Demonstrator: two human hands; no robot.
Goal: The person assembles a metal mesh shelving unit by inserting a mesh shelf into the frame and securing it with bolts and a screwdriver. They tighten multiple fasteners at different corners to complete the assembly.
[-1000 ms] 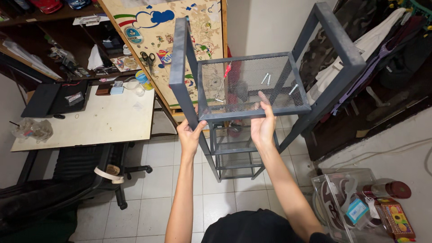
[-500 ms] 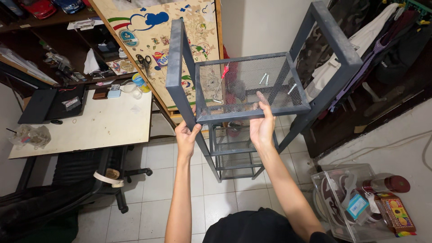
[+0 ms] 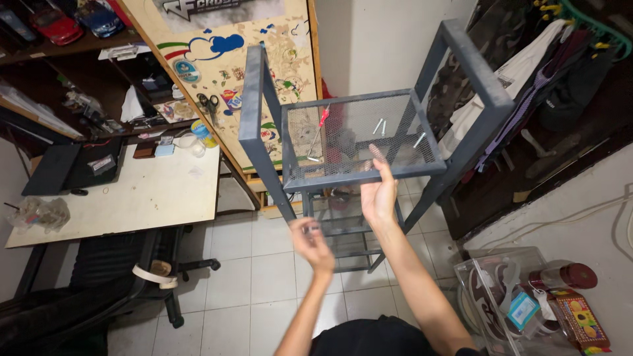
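One metal rack (image 3: 369, 132), two hands (image 3: 379, 194)

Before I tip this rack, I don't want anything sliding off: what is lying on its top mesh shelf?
On the grey metal mesh shelf lie a red-handled screwdriver and three loose silver bolts. The right hand covers part of the front edge, hiding anything there.

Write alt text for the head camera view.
A person's right hand grips the front edge of the top mesh shelf of a grey metal rack, while the left hand hangs blurred just below it, apart from the frame. A few screws lie on the mesh; a white desk stands to the left.
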